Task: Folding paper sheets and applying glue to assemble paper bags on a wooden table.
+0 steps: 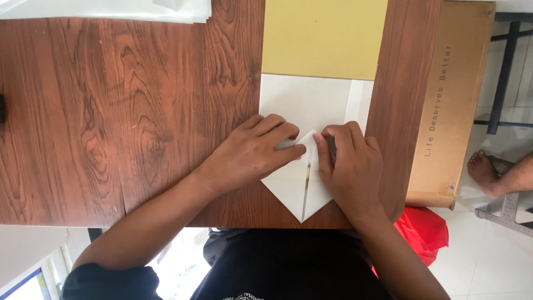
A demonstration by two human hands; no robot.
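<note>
Left hand (256, 151) lies flat on the white paper (297, 183), fingers stretched and pressing down beside the centre fold, gripping nothing. I see the right hand (348, 161) pressing too, its fingertips (322, 138) meeting the left ones at the top of the fold; whether it pinches a flap or only pushes I cannot tell.

Counting now: two hands, one folded paper under them, one yellow sheet (325, 36) and one pale stack (105, 10).

I make the paper out as white, folded to a point aimed at the near edge of the table (111, 139), with two flaps meeting along a straight centre seam that shows a thin dark gap. Its upper part spreads flat and square beyond the fingers, with a narrow strip along its right side. It sits toward the right end of the table, close to the near edge, its tip almost at that edge.

Yellow sheet lies just beyond, touching or overlapping the paper's far edge, up at the table's far edge. Pale stack sits at the far left corner. One long cardboard box (452, 105) stands along the right edge. Red bag (425, 233) below it, and another person's bare foot (484, 172) on the floor.
</note>
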